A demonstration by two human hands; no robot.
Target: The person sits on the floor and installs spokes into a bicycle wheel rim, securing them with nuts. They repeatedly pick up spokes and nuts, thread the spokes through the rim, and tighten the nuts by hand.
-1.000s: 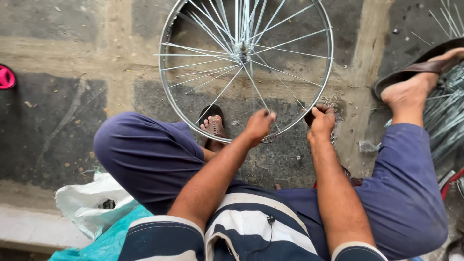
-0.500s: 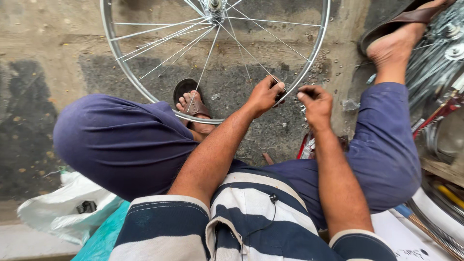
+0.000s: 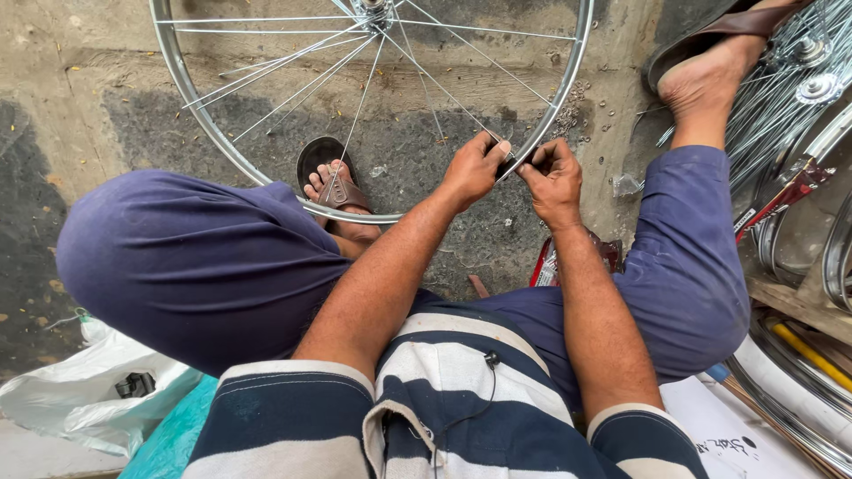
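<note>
Steel bicycle wheel (image 3: pixel 213 142) stands nearly upright on the concrete floor (image 3: pixel 80 106) before the seated person, hub at top of view. Left hand (image 3: pixel 475 168) and right hand (image 3: pixel 552 177) both pinch the lower right rim; spokes (image 3: pixel 426 80) radiate downward toward them.

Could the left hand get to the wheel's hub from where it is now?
Probably yes. The left hand is at the rim of the wheel, and only thin spokes lie between it and the hub, which is at the frame's top edge.
</note>
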